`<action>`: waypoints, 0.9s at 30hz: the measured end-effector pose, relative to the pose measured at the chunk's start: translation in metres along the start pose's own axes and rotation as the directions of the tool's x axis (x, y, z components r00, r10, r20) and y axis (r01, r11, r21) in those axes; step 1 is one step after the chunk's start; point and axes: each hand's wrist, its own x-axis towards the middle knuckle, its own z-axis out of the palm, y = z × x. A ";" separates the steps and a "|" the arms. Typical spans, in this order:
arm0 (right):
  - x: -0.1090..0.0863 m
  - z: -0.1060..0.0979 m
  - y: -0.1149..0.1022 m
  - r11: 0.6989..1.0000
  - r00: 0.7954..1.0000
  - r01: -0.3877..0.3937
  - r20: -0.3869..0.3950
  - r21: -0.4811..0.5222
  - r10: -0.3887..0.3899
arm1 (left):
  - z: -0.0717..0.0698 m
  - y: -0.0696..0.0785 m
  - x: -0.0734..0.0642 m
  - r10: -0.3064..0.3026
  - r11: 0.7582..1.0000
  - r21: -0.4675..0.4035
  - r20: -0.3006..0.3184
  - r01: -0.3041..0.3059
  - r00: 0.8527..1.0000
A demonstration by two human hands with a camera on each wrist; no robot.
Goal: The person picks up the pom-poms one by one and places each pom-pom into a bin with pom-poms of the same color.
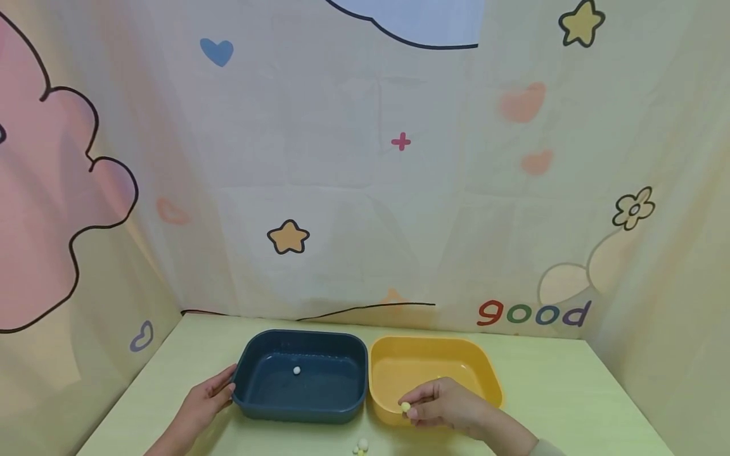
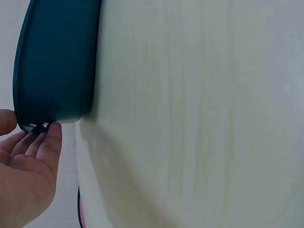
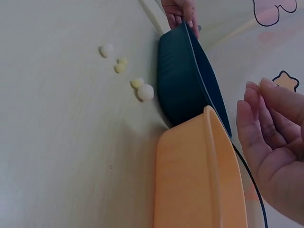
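Observation:
My left hand [image 1: 199,400] holds the left end of a dark blue rectangular tub [image 1: 302,416], with the thumb at the rim and the fingers beneath it in the left wrist view. Inside that tub lies one small white ball [image 1: 296,370]. Over the front of a yellow tub [image 1: 393,364], my right hand [image 1: 453,408] pinches a small pale yellow ball [image 1: 405,407] between thumb and fingertips. The right wrist view hides this ball behind the fingers. Part of the yellow tub's inside is covered by the hand.
In front of the tubs, a larger white ball [image 3: 146,92], a smaller white ball [image 3: 107,49] and several yellow balls [image 3: 120,68] lie on the pale table [image 1: 570,392]. The two tubs stand side by side. A printed cloth [image 1: 342,158] hangs behind the table.

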 end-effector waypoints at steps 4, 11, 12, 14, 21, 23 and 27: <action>0.002 -0.010 -0.013 1.000 1.000 0.005 0.008 -0.020 -0.005 | 0.000 0.002 0.000 0.001 1.000 -0.002 0.001 -0.001 1.000; 0.008 -0.032 -0.033 0.998 1.000 -0.018 0.017 -0.063 0.019 | 0.000 0.003 0.000 0.017 1.000 0.000 0.009 -0.017 1.000; 0.010 -0.035 -0.035 0.998 1.000 -0.019 0.021 -0.065 0.020 | 0.000 0.003 0.000 0.016 1.000 0.004 0.007 -0.016 1.000; 0.012 -0.040 -0.039 0.997 0.999 -0.017 0.033 -0.076 0.020 | -0.001 0.002 0.000 0.010 1.000 0.009 0.000 -0.010 1.000; 0.022 -0.058 -0.050 0.993 0.998 -0.028 0.047 -0.112 0.034 | -0.002 0.000 0.000 0.009 1.000 0.017 -0.007 -0.009 1.000; 0.025 -0.062 -0.051 0.992 0.998 -0.036 0.046 -0.119 0.041 | -0.002 0.000 0.001 0.005 1.000 0.019 -0.008 -0.005 1.000; 0.029 -0.071 -0.053 0.990 0.998 -0.040 0.038 -0.137 0.046 | 0.000 0.001 0.001 0.008 1.000 0.027 -0.013 -0.007 1.000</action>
